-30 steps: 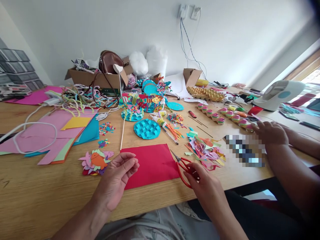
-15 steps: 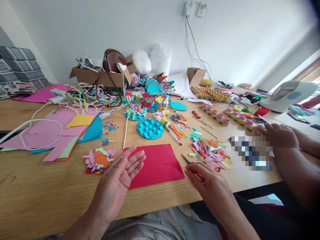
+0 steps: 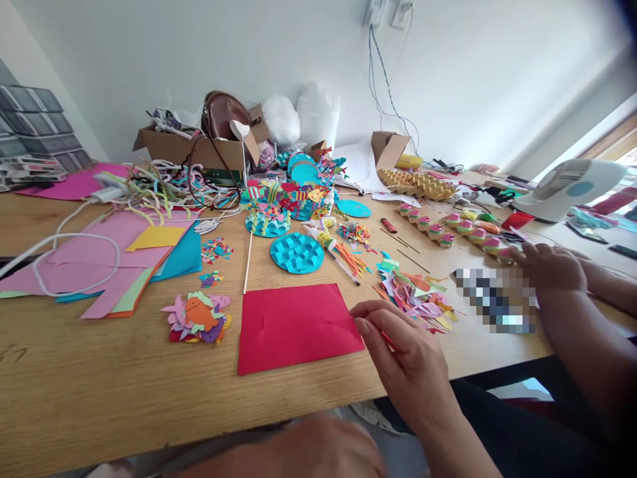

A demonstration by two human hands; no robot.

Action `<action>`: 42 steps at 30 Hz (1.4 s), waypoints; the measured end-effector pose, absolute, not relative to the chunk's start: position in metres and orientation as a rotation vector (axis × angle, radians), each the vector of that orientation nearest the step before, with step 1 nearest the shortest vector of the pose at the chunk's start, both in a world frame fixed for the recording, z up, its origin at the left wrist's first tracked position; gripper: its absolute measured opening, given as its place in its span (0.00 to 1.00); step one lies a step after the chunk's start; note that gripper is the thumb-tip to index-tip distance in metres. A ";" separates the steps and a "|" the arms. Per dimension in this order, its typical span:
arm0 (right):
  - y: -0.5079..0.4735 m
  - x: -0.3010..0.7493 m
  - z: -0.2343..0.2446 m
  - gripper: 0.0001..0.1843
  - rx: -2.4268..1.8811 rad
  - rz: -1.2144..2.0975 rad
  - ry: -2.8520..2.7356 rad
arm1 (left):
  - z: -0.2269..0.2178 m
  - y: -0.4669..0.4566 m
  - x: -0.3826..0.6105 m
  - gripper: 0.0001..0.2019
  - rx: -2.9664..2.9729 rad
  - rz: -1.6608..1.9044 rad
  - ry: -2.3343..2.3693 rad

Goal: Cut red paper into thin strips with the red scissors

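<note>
My right hand [image 3: 405,362] lies at the table's near edge, just right of a red paper sheet [image 3: 293,325]. Its fingers curl over red scissors [image 3: 387,340], of which only a sliver of handle shows. My left hand [image 3: 298,451] is low at the bottom edge, below the table [image 3: 99,392], blurred, with its fingers hidden. A layered paper fish [image 3: 199,315] rests left of the red sheet. A heap of coloured paper scraps [image 3: 413,295] sits beyond my right hand.
Another person's hand [image 3: 550,265] rests at the right by a pixelated object. Behind the red sheet are a wooden stick [image 3: 247,259], a blue paper disc [image 3: 297,252] and colourful paper crafts. Paper sheets [image 3: 99,265], a white cable [image 3: 54,249], a cardboard box [image 3: 199,151] and a white fan [image 3: 567,189] crowd the table.
My left hand opened over the red sheet, then dropped below the table edge. My right hand lowered the scissors and slid left toward the sheet's corner.
</note>
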State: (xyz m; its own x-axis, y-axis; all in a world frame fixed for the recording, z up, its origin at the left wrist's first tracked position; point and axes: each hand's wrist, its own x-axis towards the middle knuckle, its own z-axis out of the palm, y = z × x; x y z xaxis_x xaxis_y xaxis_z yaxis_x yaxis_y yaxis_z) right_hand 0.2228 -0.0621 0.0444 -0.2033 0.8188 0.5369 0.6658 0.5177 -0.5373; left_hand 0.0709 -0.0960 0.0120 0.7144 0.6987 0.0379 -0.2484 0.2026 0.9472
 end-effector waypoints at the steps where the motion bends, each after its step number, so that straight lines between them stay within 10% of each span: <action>1: -0.063 0.227 0.040 0.07 -1.248 0.240 -1.953 | 0.016 -0.093 0.065 0.06 1.267 0.661 0.475; 12: -0.097 0.181 -0.001 0.20 -0.809 0.498 -2.623 | 0.027 -0.069 -0.027 0.06 1.745 1.118 1.301; 26: -0.110 0.249 0.006 0.08 -1.197 0.044 -2.169 | 0.012 -0.076 0.002 0.07 1.619 0.838 1.043; 42: -0.079 0.177 0.026 0.04 -0.989 0.847 -1.830 | -0.004 -0.069 0.028 0.13 0.248 0.927 0.363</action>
